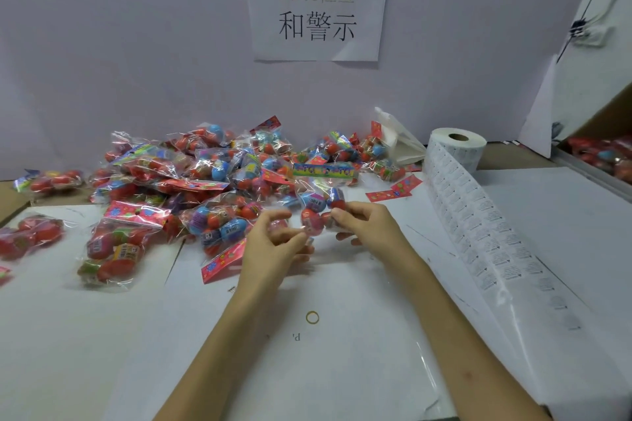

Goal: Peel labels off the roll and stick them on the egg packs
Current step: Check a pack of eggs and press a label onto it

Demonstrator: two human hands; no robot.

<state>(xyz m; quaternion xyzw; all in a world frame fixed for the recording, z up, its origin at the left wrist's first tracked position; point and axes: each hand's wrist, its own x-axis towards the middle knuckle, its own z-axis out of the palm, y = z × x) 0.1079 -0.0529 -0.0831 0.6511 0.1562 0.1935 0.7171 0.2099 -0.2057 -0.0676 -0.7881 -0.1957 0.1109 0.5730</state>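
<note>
— Two hands are raised just above the white table [342,369], beyond the rubber band [312,317]. How is each one set?

— The right hand [371,227] is closed on one egg pack [316,212]: the clear bag is pinched at its side between thumb and fingers and is held off the table. The left hand [273,244] is half curled, with its fingertips brought up to the lower corner of the same pack. Whether a label is pinched there cannot be told, because that spot is blurred.

— How is the sticking best done?

— Probably the pack should be pulled taut by the right hand, so that a flat patch of film is offered. The label is best laid on from one edge and smoothed across, so that no crease is trapped over the rounded eggs.

— And where is the supply found?

— The label strip [496,239] is laid along the right side, near the right forearm, and the roll [458,147] is stood at its far end. The pile of packs [205,178] is heaped further back on the left, below the wall sign [318,7].
</note>
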